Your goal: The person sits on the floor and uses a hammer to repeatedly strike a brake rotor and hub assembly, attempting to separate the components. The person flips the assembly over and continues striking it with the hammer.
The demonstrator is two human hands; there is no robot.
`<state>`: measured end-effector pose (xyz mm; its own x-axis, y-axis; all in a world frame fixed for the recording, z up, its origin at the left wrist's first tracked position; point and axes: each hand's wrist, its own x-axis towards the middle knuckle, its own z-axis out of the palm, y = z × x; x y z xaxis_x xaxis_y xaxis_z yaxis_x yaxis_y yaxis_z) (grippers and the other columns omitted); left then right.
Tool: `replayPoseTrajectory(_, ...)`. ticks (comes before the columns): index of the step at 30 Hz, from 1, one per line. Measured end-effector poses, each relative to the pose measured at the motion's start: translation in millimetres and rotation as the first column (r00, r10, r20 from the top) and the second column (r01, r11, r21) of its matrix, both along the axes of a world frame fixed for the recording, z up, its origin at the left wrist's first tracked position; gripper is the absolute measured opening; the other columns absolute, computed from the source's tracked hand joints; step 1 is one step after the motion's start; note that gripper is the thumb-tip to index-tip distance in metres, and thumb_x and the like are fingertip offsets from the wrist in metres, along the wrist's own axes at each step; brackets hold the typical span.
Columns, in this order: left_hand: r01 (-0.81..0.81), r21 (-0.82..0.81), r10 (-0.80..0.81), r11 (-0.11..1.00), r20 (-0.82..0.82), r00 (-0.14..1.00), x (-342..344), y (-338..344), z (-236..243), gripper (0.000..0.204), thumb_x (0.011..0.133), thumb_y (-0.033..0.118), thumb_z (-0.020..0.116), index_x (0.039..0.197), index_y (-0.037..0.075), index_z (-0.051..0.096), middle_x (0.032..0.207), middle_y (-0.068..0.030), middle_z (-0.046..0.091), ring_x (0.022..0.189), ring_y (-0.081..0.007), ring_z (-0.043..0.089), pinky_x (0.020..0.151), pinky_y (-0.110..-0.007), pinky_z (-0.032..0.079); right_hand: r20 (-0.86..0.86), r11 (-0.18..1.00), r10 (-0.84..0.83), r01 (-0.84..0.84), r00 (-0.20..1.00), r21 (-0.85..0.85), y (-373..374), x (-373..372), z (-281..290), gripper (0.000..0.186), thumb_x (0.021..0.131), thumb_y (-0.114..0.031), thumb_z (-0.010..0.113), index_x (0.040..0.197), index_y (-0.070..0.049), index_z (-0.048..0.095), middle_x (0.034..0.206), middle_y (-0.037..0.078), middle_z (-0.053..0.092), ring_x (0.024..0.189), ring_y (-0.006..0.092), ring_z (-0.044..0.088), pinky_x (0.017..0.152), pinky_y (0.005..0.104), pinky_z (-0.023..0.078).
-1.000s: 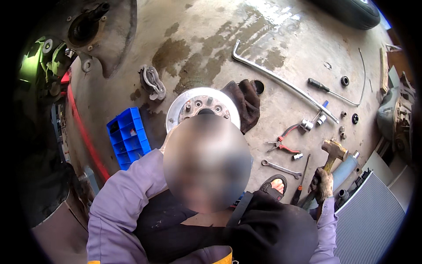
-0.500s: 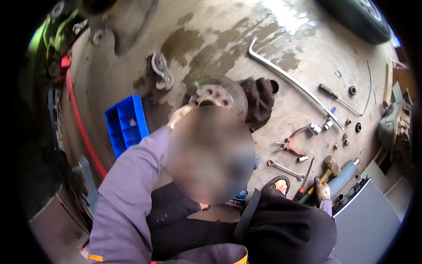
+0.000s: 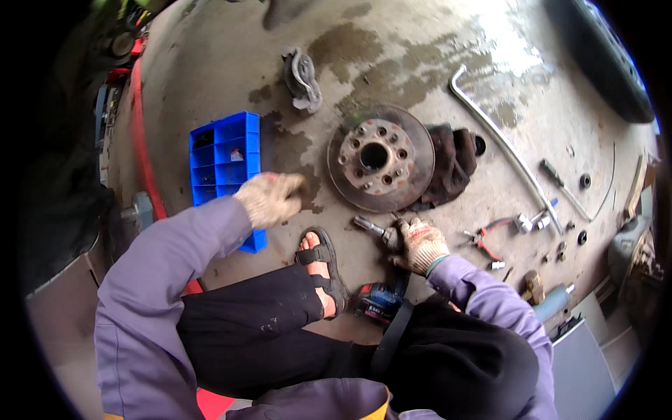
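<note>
My left hand (image 3: 269, 198), in a knitted glove, hovers at the right edge of a blue compartment tray (image 3: 225, 120). Motion smears its fingers, and no held thing shows in it. My right hand (image 3: 420, 245), in a stained glove, wraps round the body of a cordless impact wrench (image 3: 392, 239). A silvery socket on the wrench points left, and its blue-and-black battery (image 3: 378, 302) rests low by my knee. Just beyond the wrench lies a rusty brake disc (image 3: 414, 162) with a hub and studs. A dark, rusty cast part (image 3: 458, 157) sits against its right side.
A grey metal bracket (image 3: 304, 82) lies beyond the tray. To the right are a long bent bar (image 3: 500, 136), a screwdriver (image 3: 553, 175), red-handled pliers (image 3: 483, 238), several sockets and a hammer (image 3: 533, 287). A tyre (image 3: 605, 63) stands far right; my sandalled foot (image 3: 323, 269) is near the middle.
My right hand has left the hammer at the right and now holds the impact wrench. My left hand has moved from the disc toward the blue tray. The whole view has shifted.
</note>
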<state>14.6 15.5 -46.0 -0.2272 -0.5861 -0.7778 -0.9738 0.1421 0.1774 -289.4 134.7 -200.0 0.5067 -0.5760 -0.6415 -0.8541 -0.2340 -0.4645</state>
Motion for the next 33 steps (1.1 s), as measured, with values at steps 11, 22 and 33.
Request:
replayPoseTrajectory(11,-0.109,0.192,0.096,0.975,0.072,0.993,72,74,14,0.049,0.088,0.029,0.056,0.133,0.01,0.065,0.118,-0.0196,0.073,0.115,-0.0368,0.068,0.101,-0.045,0.051,0.141,0.957,-0.272,0.252,0.952,0.144,31,-35,22,0.081,0.07,-0.049,0.086,0.129,-0.001,0.059,0.115,0.025,0.067,0.11,0.0399,0.068,0.094,0.0468,0.055)
replayPoseTrajectory(22,0.369,-0.375,-0.504,0.851,-0.38,0.775,-94,26,47,0.061,0.09,0.051,0.067,0.109,-0.007,0.065,0.099,-0.0246,0.069,0.097,-0.0403,0.068,0.088,-0.048,0.055,0.131,0.675,-0.714,0.726,0.687,-0.132,-84,-63,205,0.076,0.074,-0.032,0.087,0.135,0.003,0.058,0.106,0.022,0.074,0.095,0.027,0.075,0.084,0.0392,0.06)
replayPoseTrajectory(33,-0.004,-0.317,-0.055,0.948,-0.176,0.983,-10,85,-28,0.06,0.08,0.05,0.075,0.11,0.0,0.064,0.089,-0.0186,0.071,0.092,-0.0373,0.069,0.08,-0.048,0.056,0.374,0.911,-0.377,0.412,0.847,-0.014,-102,51,151,0.076,0.083,-0.05,0.081,0.134,0.001,0.057,0.115,0.025,0.072,0.107,0.0388,0.072,0.093,0.0437,0.056)
